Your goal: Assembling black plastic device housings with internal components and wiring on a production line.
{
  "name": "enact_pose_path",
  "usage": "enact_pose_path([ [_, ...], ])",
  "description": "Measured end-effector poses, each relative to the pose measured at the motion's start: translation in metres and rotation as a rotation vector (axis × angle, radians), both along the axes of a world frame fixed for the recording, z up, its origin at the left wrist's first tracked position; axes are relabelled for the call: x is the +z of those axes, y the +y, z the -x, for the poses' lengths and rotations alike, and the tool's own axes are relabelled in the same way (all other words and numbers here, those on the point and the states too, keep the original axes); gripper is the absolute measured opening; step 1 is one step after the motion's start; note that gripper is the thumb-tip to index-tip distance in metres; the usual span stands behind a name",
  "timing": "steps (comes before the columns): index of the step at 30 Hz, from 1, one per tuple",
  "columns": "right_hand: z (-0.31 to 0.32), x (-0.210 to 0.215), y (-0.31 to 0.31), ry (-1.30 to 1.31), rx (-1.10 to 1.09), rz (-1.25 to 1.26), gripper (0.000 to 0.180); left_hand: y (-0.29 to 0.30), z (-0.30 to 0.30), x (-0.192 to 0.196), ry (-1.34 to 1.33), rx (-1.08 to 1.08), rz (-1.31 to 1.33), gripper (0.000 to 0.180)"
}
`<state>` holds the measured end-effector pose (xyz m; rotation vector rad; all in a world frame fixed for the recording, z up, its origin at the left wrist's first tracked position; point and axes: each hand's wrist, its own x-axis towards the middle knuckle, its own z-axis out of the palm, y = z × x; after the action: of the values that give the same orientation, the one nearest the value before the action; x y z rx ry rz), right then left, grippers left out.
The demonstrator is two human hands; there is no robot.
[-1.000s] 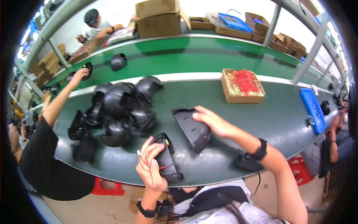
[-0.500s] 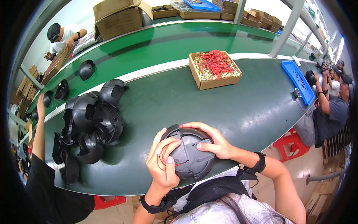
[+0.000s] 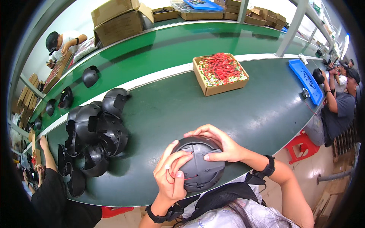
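Near the table's front edge I hold a round black plastic housing [image 3: 205, 171] in both hands, a seam running across its ribbed face. My left hand [image 3: 169, 173] wraps its left side, fingertips on the upper face and the thumb at the lower left. A thin red wire [image 3: 193, 177] runs from the face into the fingers of that hand. My right hand [image 3: 224, 146] grips the upper right rim, its thumb pressed on the face. The housing's underside is hidden. To the left lies a heap of curved black shells [image 3: 89, 123].
Beyond my hands sits a cardboard box [image 3: 220, 89] of red wires with small round parts. A blue tray [image 3: 306, 81] of small dark pieces lies at the far right, near a seated co-worker [image 3: 344, 102]. Black shells [image 3: 90, 76] rest on the green belt [image 3: 159, 45].
The raised curved edge at the housing's upper left now sits flush, and the housing is turned slightly. A co-worker's arm at the left has come down from beside the belt.
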<state>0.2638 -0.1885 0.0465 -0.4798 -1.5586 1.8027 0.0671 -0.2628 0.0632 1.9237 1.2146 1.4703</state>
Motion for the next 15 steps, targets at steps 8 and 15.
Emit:
enact_pose_path([
  [8,0.003,-0.008,-0.006,0.073,0.025,0.034,0.063,-0.002,-0.003,-0.004,-0.041,-0.057,0.035,0.039],
  [15,0.004,-0.003,0.000,0.032,-0.018,-0.209,0.057,0.002,0.000,0.000,-0.009,-0.076,0.003,0.038],
])
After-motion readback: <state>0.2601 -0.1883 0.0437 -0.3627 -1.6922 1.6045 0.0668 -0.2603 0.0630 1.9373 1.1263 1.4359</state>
